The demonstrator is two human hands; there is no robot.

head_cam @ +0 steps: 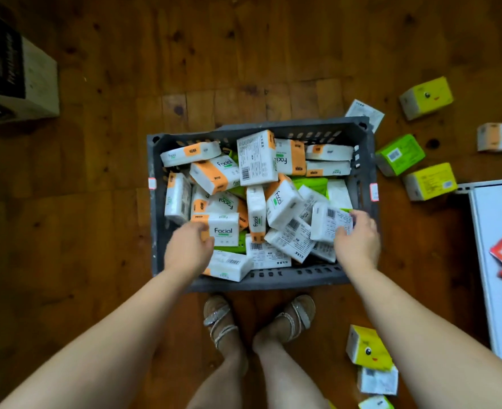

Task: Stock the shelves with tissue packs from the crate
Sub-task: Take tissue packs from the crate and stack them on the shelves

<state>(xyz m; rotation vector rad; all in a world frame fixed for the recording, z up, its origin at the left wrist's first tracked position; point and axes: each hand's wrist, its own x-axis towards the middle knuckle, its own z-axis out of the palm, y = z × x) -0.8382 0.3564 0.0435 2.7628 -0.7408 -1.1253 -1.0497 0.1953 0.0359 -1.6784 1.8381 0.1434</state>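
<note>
A dark grey slatted plastic crate (365, 160) sits on the wooden plank floor (214, 54), heaped with soft rectangular film-wrapped tissue packs in white, orange and green. The left hand (189, 246) rests its grip on a "Facial" pack (223, 228) near the front-left corner; whether the fingers have closed is unclear. The right hand (357, 242) clamps a white barcoded pack (329, 221) by the right wall. Seven loose packs lie scattered right of the crate. A white shelf edge (485, 231) stands at far right.
</note>
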